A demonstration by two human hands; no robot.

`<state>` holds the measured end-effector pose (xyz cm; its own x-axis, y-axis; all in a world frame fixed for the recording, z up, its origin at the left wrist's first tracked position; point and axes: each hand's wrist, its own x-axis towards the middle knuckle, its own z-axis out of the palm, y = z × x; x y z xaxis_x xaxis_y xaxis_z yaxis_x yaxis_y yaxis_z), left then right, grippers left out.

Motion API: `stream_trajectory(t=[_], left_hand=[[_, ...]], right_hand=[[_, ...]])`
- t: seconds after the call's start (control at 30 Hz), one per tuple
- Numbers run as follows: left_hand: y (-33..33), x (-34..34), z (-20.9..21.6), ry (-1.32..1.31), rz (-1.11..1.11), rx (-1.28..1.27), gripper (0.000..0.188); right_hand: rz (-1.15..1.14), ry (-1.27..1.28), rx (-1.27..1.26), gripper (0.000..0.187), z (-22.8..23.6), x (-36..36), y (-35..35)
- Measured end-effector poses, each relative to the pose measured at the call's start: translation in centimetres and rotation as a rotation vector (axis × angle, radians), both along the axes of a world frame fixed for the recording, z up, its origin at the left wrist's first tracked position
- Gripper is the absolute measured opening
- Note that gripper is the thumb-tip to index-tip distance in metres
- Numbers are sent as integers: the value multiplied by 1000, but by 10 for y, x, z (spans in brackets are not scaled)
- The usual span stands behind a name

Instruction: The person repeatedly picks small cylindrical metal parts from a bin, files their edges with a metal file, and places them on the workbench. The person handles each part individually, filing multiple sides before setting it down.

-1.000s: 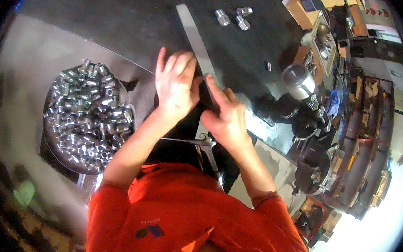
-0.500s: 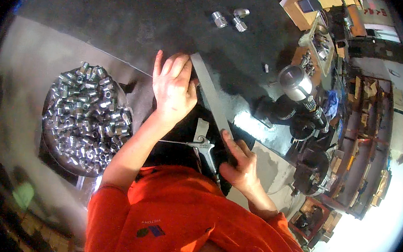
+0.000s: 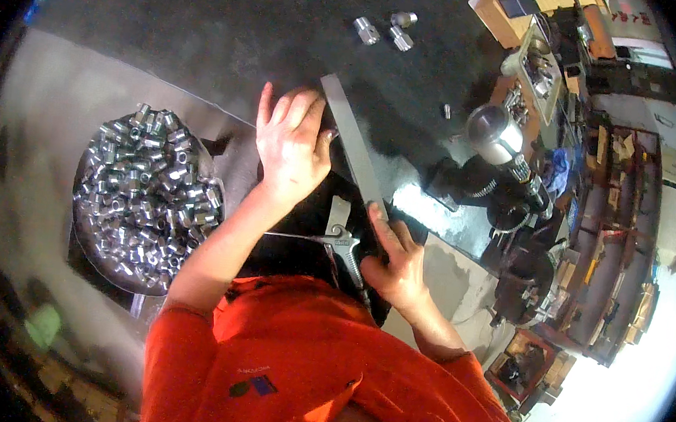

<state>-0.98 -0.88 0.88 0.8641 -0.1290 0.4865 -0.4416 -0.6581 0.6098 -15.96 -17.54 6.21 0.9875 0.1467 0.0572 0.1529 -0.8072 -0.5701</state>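
A long flat grey metal file point(image 3: 356, 149) slants across the edge of the dark worktop. My right hand point(image 3: 399, 267) is closed round its near end, with the index finger laid along it. Just left of its far part is my left hand point(image 3: 289, 148), fingers bent together and thumb pressed in beside the file. Whatever those fingers hold is hidden behind them. Between my forearms, close to my body, a metal air blow gun point(image 3: 341, 247) lies with its thin nozzle pointing left.
To the left stands a round container heaped with shiny metal fittings point(image 3: 145, 196). Three larger fittings point(image 3: 366, 31) lie on the dark worktop point(image 3: 209, 26), with a small metal piece point(image 3: 447, 112) farther right. At the right are a silver cup-shaped device point(image 3: 493, 136), a parts tray point(image 3: 551, 101) and shelving point(image 3: 614, 233).
The file has slid forward, away from my body, its far end reaching farther past my left hand. My right hand has moved forward and slightly left with it; my left hand has stayed nearly still.
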Motion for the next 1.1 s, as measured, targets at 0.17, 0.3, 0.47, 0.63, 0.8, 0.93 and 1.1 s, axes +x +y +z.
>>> stream_trajectory(t=[0.17, 0.3, 0.47, 0.63, 0.8, 0.93, 1.1], left_hand=[[0, 3, -3, -8, -22, 10, 41], [-1, 3, 0, 8, -29, 28, 42], [4, 0, 0, -20, -19, 3, 44], [0, 1, 2, 6, -29, 6, 44], [0, 2, -1, -12, -27, 3, 43], [3, 5, 1, -24, -34, -9, 42], [10, 8, 2, -21, -81, -49, 41]], right_hand=[[-31, 28, -36, 76, -2, 41, 14], [-39, 0, 37, 79, 0, 22, 6], [-20, 40, -34, 79, 5, 4, -1], [-65, -8, -50, 73, -4, 61, 21], [-111, -42, 10, 71, -5, 77, 18], [-220, -58, 89, 72, 6, 68, 0], [-182, 34, 124, 77, 10, 18, -16]])
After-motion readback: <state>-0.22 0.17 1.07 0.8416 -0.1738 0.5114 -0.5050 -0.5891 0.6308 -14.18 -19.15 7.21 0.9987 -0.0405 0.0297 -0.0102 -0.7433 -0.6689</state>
